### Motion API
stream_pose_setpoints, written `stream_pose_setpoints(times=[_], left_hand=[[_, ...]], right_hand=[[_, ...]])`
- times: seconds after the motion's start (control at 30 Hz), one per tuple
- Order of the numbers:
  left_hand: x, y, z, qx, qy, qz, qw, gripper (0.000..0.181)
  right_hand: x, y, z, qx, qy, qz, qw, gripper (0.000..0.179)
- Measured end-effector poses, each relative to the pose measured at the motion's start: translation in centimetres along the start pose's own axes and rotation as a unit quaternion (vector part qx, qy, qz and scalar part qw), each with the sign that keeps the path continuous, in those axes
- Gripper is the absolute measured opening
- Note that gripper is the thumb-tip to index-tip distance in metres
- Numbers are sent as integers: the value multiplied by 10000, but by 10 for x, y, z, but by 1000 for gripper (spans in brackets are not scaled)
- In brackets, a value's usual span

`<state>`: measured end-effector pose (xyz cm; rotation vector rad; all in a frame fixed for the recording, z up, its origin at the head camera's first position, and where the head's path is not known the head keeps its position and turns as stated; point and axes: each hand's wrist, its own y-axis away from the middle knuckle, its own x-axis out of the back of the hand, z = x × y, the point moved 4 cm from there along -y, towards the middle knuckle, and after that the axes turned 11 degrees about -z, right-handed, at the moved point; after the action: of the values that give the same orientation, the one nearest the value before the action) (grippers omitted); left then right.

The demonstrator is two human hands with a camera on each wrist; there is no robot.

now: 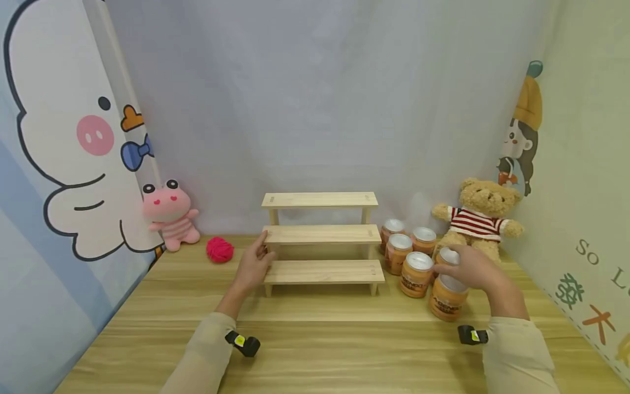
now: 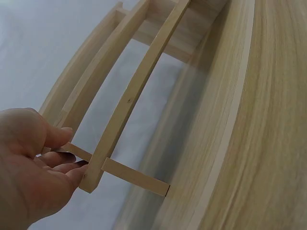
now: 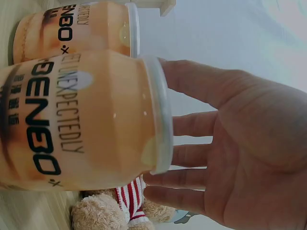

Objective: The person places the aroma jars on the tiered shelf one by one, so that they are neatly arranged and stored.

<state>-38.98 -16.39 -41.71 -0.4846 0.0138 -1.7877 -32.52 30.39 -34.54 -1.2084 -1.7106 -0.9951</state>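
Observation:
A three-tier light wooden display stand (image 1: 322, 234) stands at mid-table. My left hand (image 1: 254, 265) grips its left side at the middle tier, and the left wrist view shows thumb and fingers about the wooden edge. Several orange plastic jars (image 1: 415, 279) with pale lids and dark lettering are grouped to the right of the stand. Over this group, my right hand (image 1: 474, 267) reaches down at a rear jar (image 1: 448, 255), fingers rather straight and spread. In the right wrist view the nearest jar (image 3: 96, 120) hides the fingertips.
A teddy bear (image 1: 476, 221) in a striped shirt sits behind the jars against the curtain. At the far left are a pink frog plush (image 1: 169, 213) and a ball of red yarn (image 1: 220, 250). Printed curtains (image 1: 320, 109) close the back and sides of the wooden table (image 1: 315, 350).

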Motion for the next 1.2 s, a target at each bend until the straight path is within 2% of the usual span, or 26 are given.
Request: stream_pose_setpoints(times=[0.27, 0.43, 0.53, 0.63, 0.7, 0.77, 0.9, 1.0, 1.2], left_hand=[[1, 0, -3, 261, -102, 231, 9993, 63], [1, -1, -1, 188, -173, 265, 9993, 63], [0, -1, 1, 122, -208, 244, 9994, 63], [0, -1, 2, 89, -196, 244, 9995, 63], [-1, -1, 2, 76, -211, 242, 9995, 63], [-1, -1, 2, 78, -216, 220, 9995, 63], [0, -1, 0, 166, -199, 213, 9994, 65], [0, 0, 0, 205, -171, 242, 9994, 66], [2, 0, -2, 206, -238, 260, 9992, 63]], right_hand=[[7, 8, -1, -64, 66, -150, 9998, 79], [6, 11, -3, 123, 5, -684, 9976, 69], [2, 10, -1, 238, 25, -970, 9950, 71], [-3, 9, 6, 464, -26, -1072, 9932, 77], [-5, 10, 12, 653, -200, -1135, 9912, 81], [-7, 11, 20, 819, -614, -1247, 9869, 81], [-11, 11, 33, 1184, -1456, -1501, 9707, 78], [-14, 10, 40, 1339, -1732, -1557, 9632, 74], [-16, 5, 44, 1353, -1694, -1214, 9686, 71]])
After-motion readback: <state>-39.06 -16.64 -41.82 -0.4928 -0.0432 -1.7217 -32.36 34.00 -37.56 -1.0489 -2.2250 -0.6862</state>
